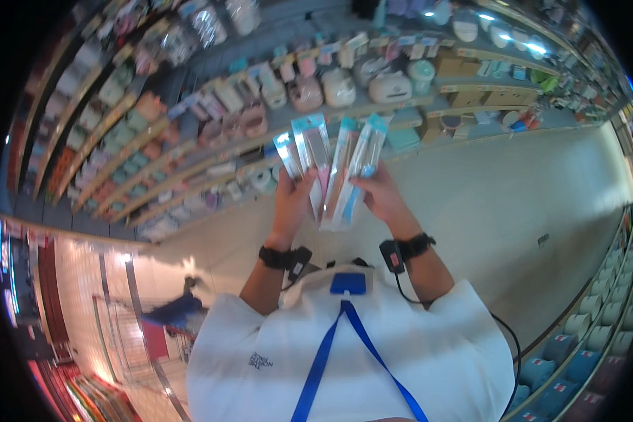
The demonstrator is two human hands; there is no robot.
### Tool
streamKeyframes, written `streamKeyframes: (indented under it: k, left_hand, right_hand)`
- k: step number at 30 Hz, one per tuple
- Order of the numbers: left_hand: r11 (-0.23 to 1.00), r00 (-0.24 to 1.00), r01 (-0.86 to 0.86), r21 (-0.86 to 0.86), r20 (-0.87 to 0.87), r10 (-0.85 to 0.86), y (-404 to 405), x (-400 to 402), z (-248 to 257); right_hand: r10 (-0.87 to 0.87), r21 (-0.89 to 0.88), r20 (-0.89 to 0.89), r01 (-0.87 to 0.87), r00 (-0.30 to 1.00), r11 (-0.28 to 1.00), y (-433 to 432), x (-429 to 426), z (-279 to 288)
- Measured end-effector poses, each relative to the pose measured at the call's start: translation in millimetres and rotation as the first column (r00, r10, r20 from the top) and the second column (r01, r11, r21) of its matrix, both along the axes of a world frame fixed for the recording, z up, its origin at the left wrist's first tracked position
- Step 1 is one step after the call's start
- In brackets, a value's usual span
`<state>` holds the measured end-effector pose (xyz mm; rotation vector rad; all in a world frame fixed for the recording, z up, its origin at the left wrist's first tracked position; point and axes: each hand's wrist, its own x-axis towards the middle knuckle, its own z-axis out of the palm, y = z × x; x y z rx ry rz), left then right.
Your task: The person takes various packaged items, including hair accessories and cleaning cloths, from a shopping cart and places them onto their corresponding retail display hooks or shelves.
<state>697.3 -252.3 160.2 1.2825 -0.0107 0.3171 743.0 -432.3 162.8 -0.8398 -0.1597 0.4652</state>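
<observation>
Several slim clear packages with teal header cards are fanned out between my two hands, in front of my chest. My left hand (294, 198) grips the left side of the fan, its thumb over a package with a pink-handled tool (323, 179). On the other side, my right hand (382, 195) holds a package with a blue-handled tool (354, 203), thumb across its front. Between them stands a narrow package with an orange-pink item (337, 176). What exactly the tools are, I cannot tell. Both wrists wear black straps with small boxes.
Long store shelves (411, 103) with plastic containers and packaged goods curve across the front and left. At the lower right is a rack of rolled or cylindrical goods (564, 364). A wire cart (132, 337) with a dark blue item stands at the lower left, on the tiled floor.
</observation>
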Motion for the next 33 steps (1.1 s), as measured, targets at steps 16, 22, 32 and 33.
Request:
streamKeyframes:
  k: [16,22,32,33]
  left_hand:
    - [0.997,0.987,0.051,0.06,0.146,-0.06,-46,225,9]
    - [0.996,0.987,0.084,-0.007,0.14,-0.082,-26,306,30]
    - [0.973,0.967,-0.222,-0.068,0.116,0.228,7,393,34]
    - [0.971,0.964,-0.235,-0.042,0.116,0.239,9,395,34]
  right_hand:
    - [-0.142,0.016,0.039,0.142,0.989,0.99,-29,182,1]
    - [-0.016,0.001,0.037,0.016,0.999,1.0,-17,277,8]
    - [0.176,-0.068,0.001,-0.175,0.984,0.982,43,390,20]
    - [0.199,-0.057,-0.022,-0.2,0.98,0.978,45,397,25]
